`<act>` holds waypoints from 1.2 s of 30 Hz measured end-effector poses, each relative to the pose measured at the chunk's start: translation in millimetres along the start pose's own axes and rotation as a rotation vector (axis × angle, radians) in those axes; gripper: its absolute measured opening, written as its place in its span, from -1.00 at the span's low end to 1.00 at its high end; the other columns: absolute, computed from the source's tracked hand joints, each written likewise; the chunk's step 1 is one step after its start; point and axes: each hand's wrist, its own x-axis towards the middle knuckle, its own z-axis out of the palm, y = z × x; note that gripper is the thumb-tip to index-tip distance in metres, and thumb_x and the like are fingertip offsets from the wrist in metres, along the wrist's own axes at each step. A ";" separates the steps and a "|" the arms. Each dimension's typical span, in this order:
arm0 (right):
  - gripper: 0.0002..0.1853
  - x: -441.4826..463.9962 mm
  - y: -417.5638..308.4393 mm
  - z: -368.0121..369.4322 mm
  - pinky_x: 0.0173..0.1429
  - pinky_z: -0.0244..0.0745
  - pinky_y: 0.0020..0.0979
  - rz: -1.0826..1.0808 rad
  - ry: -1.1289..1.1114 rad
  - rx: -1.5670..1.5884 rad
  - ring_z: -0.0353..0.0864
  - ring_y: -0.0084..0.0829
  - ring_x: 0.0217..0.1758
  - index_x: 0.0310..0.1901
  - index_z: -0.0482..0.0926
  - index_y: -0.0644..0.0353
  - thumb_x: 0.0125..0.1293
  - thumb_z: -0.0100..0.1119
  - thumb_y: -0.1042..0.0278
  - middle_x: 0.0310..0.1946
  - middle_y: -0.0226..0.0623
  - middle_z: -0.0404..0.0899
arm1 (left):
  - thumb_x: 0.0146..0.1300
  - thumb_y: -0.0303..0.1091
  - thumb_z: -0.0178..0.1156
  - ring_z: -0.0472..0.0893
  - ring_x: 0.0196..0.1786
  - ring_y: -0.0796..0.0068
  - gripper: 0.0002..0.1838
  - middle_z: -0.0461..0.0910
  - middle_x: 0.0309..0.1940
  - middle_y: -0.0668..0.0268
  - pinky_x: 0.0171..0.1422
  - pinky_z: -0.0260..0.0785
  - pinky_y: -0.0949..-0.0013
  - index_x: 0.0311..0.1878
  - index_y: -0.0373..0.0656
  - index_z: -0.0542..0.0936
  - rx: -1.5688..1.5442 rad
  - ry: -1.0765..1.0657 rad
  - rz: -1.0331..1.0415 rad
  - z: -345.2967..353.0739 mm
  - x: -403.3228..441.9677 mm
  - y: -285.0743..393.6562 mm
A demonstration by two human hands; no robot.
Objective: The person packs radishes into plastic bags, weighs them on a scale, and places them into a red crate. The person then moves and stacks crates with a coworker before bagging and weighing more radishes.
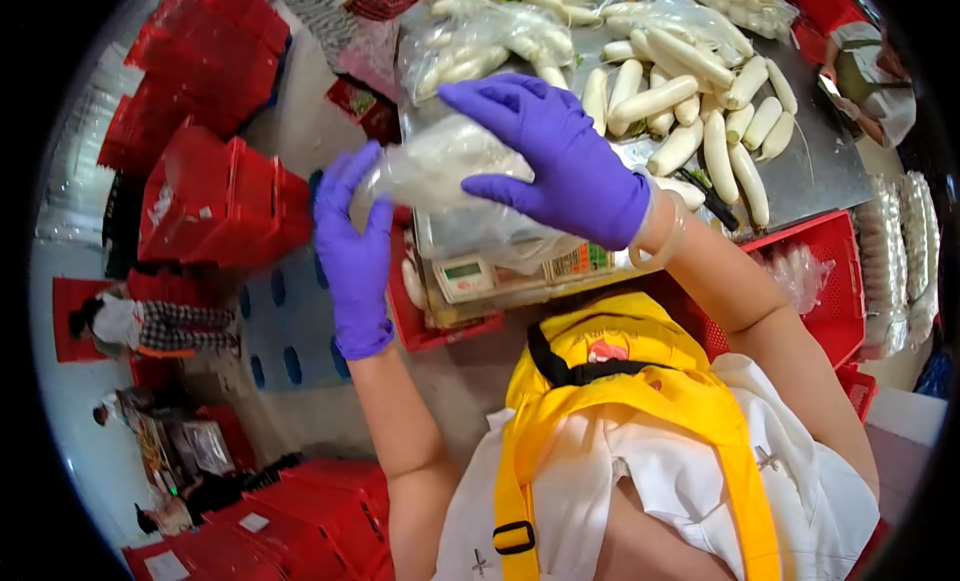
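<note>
My left hand (355,251), in a purple glove, has its thumb and fingers around the left end of a clear plastic bag (440,161). From the other side my right hand (565,146), gloved the same way, grips the bag between thumb and fingers. Whitish contents show faintly through the film; I cannot make them out. Below the bag stands a weighing scale (465,277) with a small display and coloured keys, its plate partly covered. White radishes (655,101) lie heaped on the metal table (825,171) beyond my right hand. A black-handled object (715,196) lies among them.
More bagged radishes (470,41) lie at the table's far left. Stacked red crates (215,196) stand on the left, with others (290,521) at lower left. A red crate (825,281) with plastic bags is at my right. Other people (185,326) are around.
</note>
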 end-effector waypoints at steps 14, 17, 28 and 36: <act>-0.57 -13.1 -1.2 -60.4 0.20 0.42 -0.38 -0.099 0.055 -0.058 0.56 -0.33 0.15 0.17 0.52 0.16 0.23 0.25 0.45 0.08 -0.21 0.58 | 0.17 -0.07 0.33 0.27 0.37 0.20 -0.14 0.24 0.37 0.11 0.43 0.05 0.17 0.42 -0.24 0.17 -0.017 0.449 -0.136 1.1 -53.0 47.4; -0.65 -10.3 -24.8 -68.8 0.13 0.47 -0.40 -0.020 0.103 0.029 0.61 -0.26 0.04 0.12 0.53 0.20 0.28 0.16 0.49 0.01 -0.17 0.61 | 0.06 0.00 0.41 0.26 0.38 0.11 0.01 0.20 0.37 -0.04 0.45 0.02 0.13 0.44 -0.29 0.10 0.116 0.437 -0.132 5.1 -62.1 48.4; -0.74 -13.9 -13.7 42.8 -0.07 0.50 -0.20 0.129 -0.537 0.240 0.63 -0.01 -0.21 -0.21 0.66 0.21 0.31 0.01 0.27 -0.25 0.01 0.63 | 0.05 -0.29 0.30 0.65 -0.30 0.08 -0.65 0.64 -0.34 -0.02 -0.16 0.43 0.20 -0.08 -0.23 0.63 0.278 0.370 -0.403 21.3 -53.9 16.4; -0.80 -26.5 76.0 75.6 -0.08 0.53 -0.19 0.243 -0.528 -0.461 0.66 -0.10 -0.25 -0.23 0.66 0.12 0.19 0.04 0.40 -0.37 -0.09 0.65 | 0.06 -0.56 0.16 0.66 -0.26 0.25 -0.71 0.67 -0.26 0.12 -0.11 0.47 0.34 -0.11 -0.31 0.64 -0.075 0.449 -0.277 -7.2 -47.2 26.7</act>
